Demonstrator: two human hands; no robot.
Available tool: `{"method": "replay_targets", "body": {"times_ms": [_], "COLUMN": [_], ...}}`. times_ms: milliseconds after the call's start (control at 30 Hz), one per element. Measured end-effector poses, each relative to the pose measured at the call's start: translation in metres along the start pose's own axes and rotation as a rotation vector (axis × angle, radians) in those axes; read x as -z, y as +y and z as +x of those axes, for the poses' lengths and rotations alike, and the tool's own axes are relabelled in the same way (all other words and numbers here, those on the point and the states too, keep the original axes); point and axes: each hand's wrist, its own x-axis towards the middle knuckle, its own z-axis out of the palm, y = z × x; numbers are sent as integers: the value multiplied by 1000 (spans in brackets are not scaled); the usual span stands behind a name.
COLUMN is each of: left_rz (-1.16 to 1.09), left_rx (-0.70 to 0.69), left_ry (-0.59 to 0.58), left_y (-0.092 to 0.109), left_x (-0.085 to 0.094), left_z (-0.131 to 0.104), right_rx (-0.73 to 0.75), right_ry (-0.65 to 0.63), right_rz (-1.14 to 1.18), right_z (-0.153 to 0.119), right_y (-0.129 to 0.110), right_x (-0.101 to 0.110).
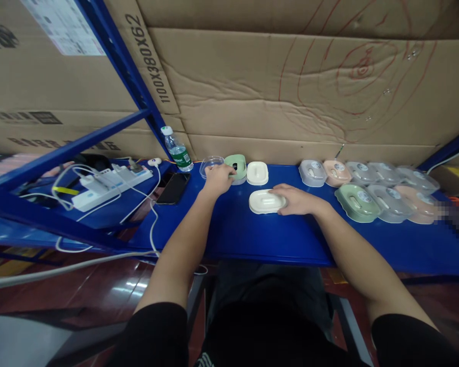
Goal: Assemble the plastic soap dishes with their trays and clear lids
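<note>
My right hand (295,199) grips the right end of a cream oblong box (265,202) with a raised bar on top, which lies on the blue table. Over the left edge of a light green box (239,176) is my left hand (219,180). Its fingers are bent, with thumb and forefinger slightly apart, and I see nothing held in them. A small dark thing (235,166) shows in the green box by the fingertips. Partly behind this hand stands a clear plastic container (210,164). Just right of the green box lies a square cream piece (257,174).
Several lidded boxes, including a grey one (312,173), a pink one (337,173) and a green one (357,203), stand in two rows on the right. A water bottle (178,150), a black phone (173,188) and a power strip (110,187) with cables are on the left.
</note>
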Motion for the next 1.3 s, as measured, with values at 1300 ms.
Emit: {"method": "replay_targets", "body": {"times_ms": [1300], "left_rz": [165], "left_rx": [2], "left_ry": [61], "left_y": [13], "left_x": [7], "left_z": [-12], "right_rx": [-217], "right_ry": [539], "right_rz": [-83], "right_z": [53], "right_y": [6], "right_x": [-49]}}
